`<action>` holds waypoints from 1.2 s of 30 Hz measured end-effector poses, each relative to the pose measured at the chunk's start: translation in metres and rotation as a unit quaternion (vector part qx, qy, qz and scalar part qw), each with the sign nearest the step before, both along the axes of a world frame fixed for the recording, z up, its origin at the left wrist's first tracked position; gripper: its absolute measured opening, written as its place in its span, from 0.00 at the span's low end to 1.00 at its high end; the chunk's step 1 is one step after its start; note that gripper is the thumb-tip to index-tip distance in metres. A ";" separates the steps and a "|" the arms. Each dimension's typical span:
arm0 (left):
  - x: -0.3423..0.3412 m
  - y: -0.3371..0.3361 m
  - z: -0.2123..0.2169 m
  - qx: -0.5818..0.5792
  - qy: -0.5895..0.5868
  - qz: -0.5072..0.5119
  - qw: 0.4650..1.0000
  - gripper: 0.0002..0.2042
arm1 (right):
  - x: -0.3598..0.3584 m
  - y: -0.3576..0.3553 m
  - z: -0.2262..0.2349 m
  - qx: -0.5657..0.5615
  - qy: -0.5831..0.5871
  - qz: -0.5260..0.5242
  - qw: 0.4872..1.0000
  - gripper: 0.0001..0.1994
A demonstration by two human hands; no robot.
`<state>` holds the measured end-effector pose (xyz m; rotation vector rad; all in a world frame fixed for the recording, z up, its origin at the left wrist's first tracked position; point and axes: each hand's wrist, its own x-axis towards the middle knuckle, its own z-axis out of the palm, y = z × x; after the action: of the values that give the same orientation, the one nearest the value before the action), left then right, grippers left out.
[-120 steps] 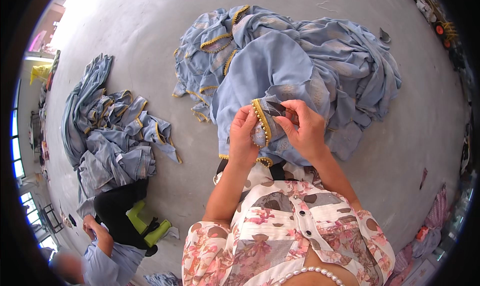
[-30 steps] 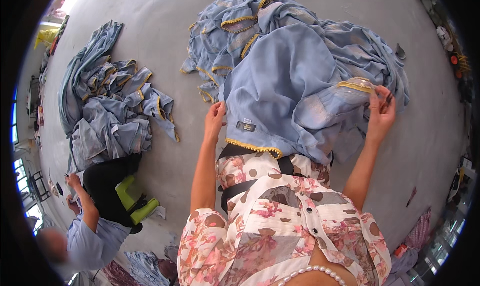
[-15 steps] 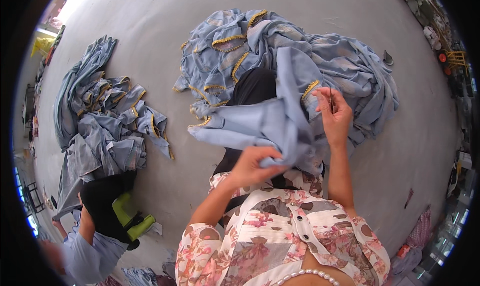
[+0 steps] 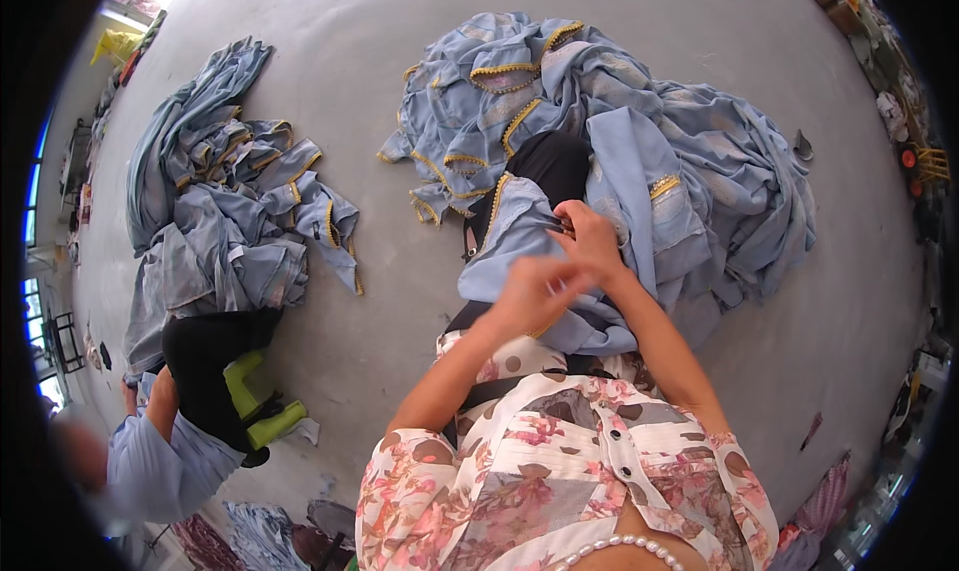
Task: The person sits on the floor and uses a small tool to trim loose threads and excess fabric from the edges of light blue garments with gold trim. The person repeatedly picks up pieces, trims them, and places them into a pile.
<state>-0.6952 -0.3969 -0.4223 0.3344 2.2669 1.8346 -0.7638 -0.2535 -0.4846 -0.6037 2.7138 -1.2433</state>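
A light blue cloth piece (image 4: 504,256) with yellow scalloped trim lies across my black-clad knees (image 4: 549,161). My right hand (image 4: 591,241) is over it, fingers pinched together around something small and dark that I cannot make out. Just below and to its left, my left hand (image 4: 539,293) is smeared by motion, and its grip does not show. Beyond my knees spreads a large heap of the same blue cloth (image 4: 479,81), with more yellow trim along its edges. A flat blue panel (image 4: 624,161) drapes down beside my right knee.
To the left, a second heap of blue cloth (image 4: 225,201) lies in front of another person (image 4: 165,471) seated by a green stool (image 4: 265,411). Grey floor (image 4: 370,31) surrounds both heaps. Boxes and clutter (image 4: 849,16) line the right edge.
The blue cloth held up by my left hand has come down onto my lap, its trimmed edge turned upward. My right hand has moved left, and both hands are now close together.
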 end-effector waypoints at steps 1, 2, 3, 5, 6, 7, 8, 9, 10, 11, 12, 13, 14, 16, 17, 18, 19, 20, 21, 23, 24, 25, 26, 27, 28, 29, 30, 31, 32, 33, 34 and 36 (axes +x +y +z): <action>-0.016 -0.011 -0.013 0.026 0.028 0.177 0.983 0.11 | 0.003 0.002 -0.004 -0.006 0.032 0.010 0.999 0.12; -0.038 -0.028 -0.033 -0.022 0.078 0.303 0.949 0.13 | 0.005 0.004 -0.005 -0.009 0.068 0.019 0.997 0.12; -0.061 -0.043 -0.059 -0.120 0.164 0.363 0.909 0.13 | 0.007 0.002 -0.003 -0.008 0.096 0.031 0.995 0.12; -0.075 -0.061 -0.095 -0.181 0.123 0.356 0.909 0.13 | 0.009 0.002 -0.005 -0.016 0.097 0.034 0.995 0.12; -0.076 -0.064 -0.102 -0.140 -0.008 0.292 0.946 0.13 | 0.010 0.003 -0.003 -0.017 0.098 0.035 0.994 0.12; -0.076 -0.067 -0.109 -0.096 -0.137 0.220 0.961 0.13 | 0.010 0.003 0.001 -0.016 0.107 0.042 0.993 0.13; -0.076 -0.065 -0.106 -0.060 -0.131 0.229 0.963 0.13 | 0.011 0.005 0.000 -0.013 0.110 0.040 0.993 0.13; -0.073 -0.063 -0.102 -0.023 -0.125 0.237 0.963 0.12 | 0.011 0.007 -0.001 -0.010 0.113 0.038 0.993 0.13; -0.070 -0.060 -0.099 0.014 -0.120 0.245 0.962 0.12 | 0.011 0.010 -0.001 -0.008 0.116 0.036 0.993 0.13; -0.065 -0.057 -0.101 0.077 -0.062 0.274 0.957 0.10 | 0.012 0.008 0.003 -0.026 0.096 0.011 0.995 0.13; -0.060 -0.053 -0.092 0.086 -0.047 0.278 0.956 0.09 | 0.012 0.006 0.012 -0.043 0.075 -0.014 0.996 0.13; -0.054 -0.050 -0.080 0.096 -0.032 0.281 0.954 0.09 | 0.011 0.004 0.023 -0.060 0.054 -0.039 0.996 0.13; -0.048 -0.047 -0.064 0.106 -0.017 0.287 0.952 0.08 | 0.011 0.002 0.038 -0.083 0.032 -0.056 0.994 0.14; -0.038 -0.038 -0.038 0.085 0.026 0.284 0.955 0.06 | 0.009 -0.004 0.068 -0.131 -0.014 -0.092 0.987 0.16; -0.033 -0.034 -0.027 0.064 0.057 0.284 0.955 0.06 | 0.009 -0.007 0.079 -0.183 -0.048 -0.083 0.978 0.17; -0.032 -0.028 -0.019 0.047 0.088 0.281 0.955 0.06 | 0.008 -0.010 0.087 -0.189 -0.046 -0.072 0.978 0.17; -0.031 -0.021 -0.014 0.039 0.125 0.290 0.948 0.07 | 0.008 -0.014 0.095 -0.195 -0.044 -0.062 0.978 0.17; -0.030 -0.015 -0.005 0.019 0.150 0.293 0.944 0.07 | 0.007 -0.017 0.099 -0.201 -0.041 -0.052 0.977 0.18; -0.029 -0.010 0.005 0.000 0.175 0.295 0.939 0.07 | 0.006 -0.022 0.098 -0.219 -0.024 -0.063 0.973 0.14; -0.028 -0.005 0.006 -0.039 0.237 0.295 0.925 0.08 | 0.004 -0.018 0.100 -0.179 -0.043 -0.079 0.980 0.11; -0.028 -0.005 0.005 -0.035 0.227 0.289 0.929 0.09 | 0.004 -0.017 0.100 -0.160 -0.053 -0.085 0.982 0.10; -0.028 -0.004 0.005 -0.030 0.217 0.284 0.934 0.10 | 0.003 -0.015 0.100 -0.174 -0.053 -0.091 0.979 0.06; -0.027 -0.004 0.005 -0.027 0.206 0.278 0.938 0.10 | 0.004 -0.012 0.096 -0.186 -0.056 -0.089 0.977 0.06; -0.027 -0.005 0.007 0.027 0.122 0.253 0.959 0.11 | 0.004 -0.009 0.092 -0.198 -0.060 -0.088 0.975 0.06; -0.026 -0.007 0.012 0.080 0.038 0.225 0.970 0.12 | 0.005 -0.006 0.089 -0.209 -0.063 -0.086 0.972 0.05; -0.025 -0.007 0.013 0.125 -0.017 0.200 0.972 0.12 | 0.005 -0.006 0.092 -0.241 -0.096 -0.091 0.961 0.06; -0.023 -0.007 0.014 0.166 -0.074 0.179 0.967 0.13 | 0.005 -0.006 0.097 -0.272 -0.129 -0.095 0.949 0.06; -0.022 -0.007 0.013 0.202 -0.098 0.163 0.961 0.14 | 0.005 -0.006 0.102 -0.303 -0.161 -0.099 0.934 0.06; -0.021 -0.007 0.012 0.238 -0.122 0.144 0.953 0.15 | 0.004 -0.005 0.105 -0.314 -0.162 -0.101 0.930 0.07; -0.019 -0.005 0.018 0.229 -0.124 0.154 0.953 0.12 | 0.004 -0.004 0.108 -0.326 -0.163 -0.104 0.926 0.07; -0.018 -0.002 0.022 0.223 -0.103 0.175 0.953 0.11 | 0.004 -0.003 0.109 -0.337 -0.164 -0.106 0.921 0.08; -0.015 0.003 0.027 0.212 -0.061 0.217 0.951 0.10 | 0.001 0.005 0.105 -0.312 -0.150 -0.103 0.932 0.08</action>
<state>-0.7106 -0.3934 -0.3953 -0.2365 1.9564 2.4833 -0.7625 -0.2488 -0.3793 -0.1404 2.1479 -2.0785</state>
